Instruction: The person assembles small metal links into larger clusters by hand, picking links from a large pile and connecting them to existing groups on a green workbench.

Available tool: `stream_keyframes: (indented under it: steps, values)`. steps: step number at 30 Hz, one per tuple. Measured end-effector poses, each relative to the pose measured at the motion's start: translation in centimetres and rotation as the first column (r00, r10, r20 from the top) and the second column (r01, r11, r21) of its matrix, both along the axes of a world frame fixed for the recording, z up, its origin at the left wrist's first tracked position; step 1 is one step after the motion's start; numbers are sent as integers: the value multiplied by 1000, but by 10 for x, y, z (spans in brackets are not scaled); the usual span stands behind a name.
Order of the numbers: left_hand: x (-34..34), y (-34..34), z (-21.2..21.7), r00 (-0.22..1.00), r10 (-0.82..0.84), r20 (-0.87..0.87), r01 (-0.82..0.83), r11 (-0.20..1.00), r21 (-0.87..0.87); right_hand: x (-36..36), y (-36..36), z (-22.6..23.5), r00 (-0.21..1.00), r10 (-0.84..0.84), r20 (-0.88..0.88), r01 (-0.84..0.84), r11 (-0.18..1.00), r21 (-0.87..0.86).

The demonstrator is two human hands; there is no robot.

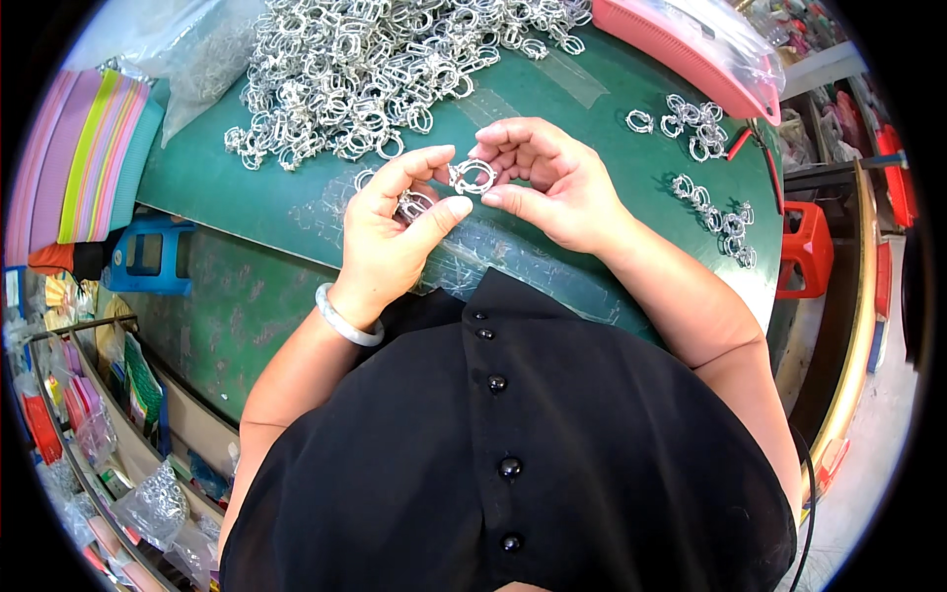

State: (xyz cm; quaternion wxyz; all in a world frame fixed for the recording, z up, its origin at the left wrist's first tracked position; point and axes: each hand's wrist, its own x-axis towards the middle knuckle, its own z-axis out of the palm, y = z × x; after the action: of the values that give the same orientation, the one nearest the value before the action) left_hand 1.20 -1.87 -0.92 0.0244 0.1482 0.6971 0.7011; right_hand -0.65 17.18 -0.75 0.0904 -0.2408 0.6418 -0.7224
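Observation:
Between my two hands, just above the table's near part, is a silver metal ring piece [477, 178] with small prongs on its rim. My left hand [387, 212] pinches its left side with curled fingers and thumb. More of these silver pieces [415, 204] show inside the curl of that hand. My right hand [567, 187] has its thumb and fingertips at the ring's right edge. Beyond my hands lies a large heap of similar silver ring pieces [345, 74]. Smaller groups of ring pieces [705, 128] sit on the right.
The green table [247, 187] has strips of clear tape. At the far right stands a pink basket [681, 59], with red-handled pliers [767, 163] close by. A clear plastic bag [202, 84] and striped cloth-like sheets [89, 158] are on the left. Blue [148, 257] and red stools [807, 252] flank the table.

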Motion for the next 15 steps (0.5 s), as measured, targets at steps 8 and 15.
stream_keyframes:
  steps: [8,15]
  values:
    - [-2,1,-5,1000,8,-1,-8,999,33,3,-4,-1,986,-62,-153,65,998,18]
    - [-2,1,-4,1000,14,-17,-14,1000,0,3,-5,-2,974,-79,-212,87,996,30]
